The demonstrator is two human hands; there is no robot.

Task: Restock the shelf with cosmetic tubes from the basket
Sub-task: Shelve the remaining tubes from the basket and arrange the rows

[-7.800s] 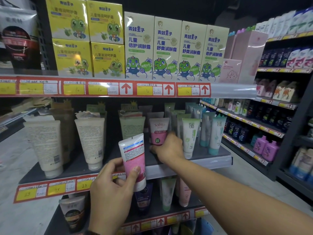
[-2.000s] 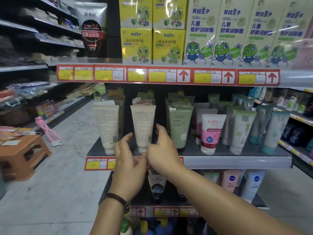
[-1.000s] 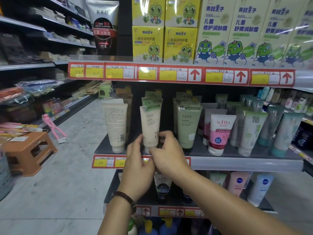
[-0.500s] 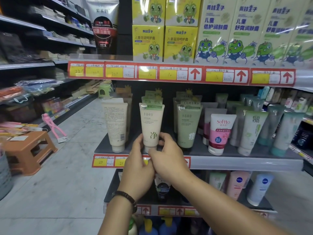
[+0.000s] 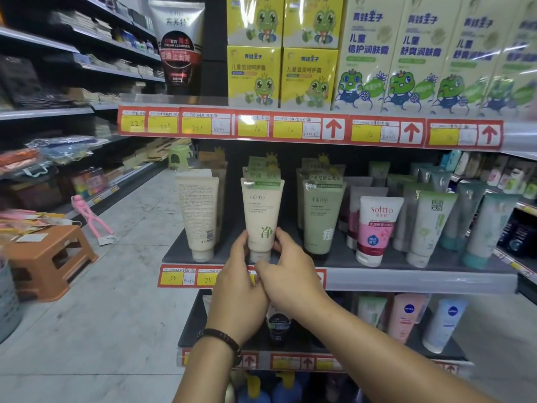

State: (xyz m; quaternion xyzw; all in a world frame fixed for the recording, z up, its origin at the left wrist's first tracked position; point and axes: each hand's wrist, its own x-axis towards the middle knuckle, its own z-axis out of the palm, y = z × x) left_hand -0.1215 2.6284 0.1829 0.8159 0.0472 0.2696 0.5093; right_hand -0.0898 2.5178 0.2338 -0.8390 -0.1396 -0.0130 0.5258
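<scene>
My left hand (image 5: 236, 289) and right hand (image 5: 290, 274) pinch the cream tube (image 5: 263, 216) low, just above its cap. It stands cap-down near the shelf's (image 5: 406, 279) front edge, left of middle. It seems light, soft-walled and tippy, so I grip by the stiffer cap end.

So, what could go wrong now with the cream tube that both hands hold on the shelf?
1. The cream tube stands on its narrow cap near the shelf front; when the left hand and right hand let go, it may tip and fall.
2. The green tube stands close by; the right hand could knock it over while withdrawing.
</scene>
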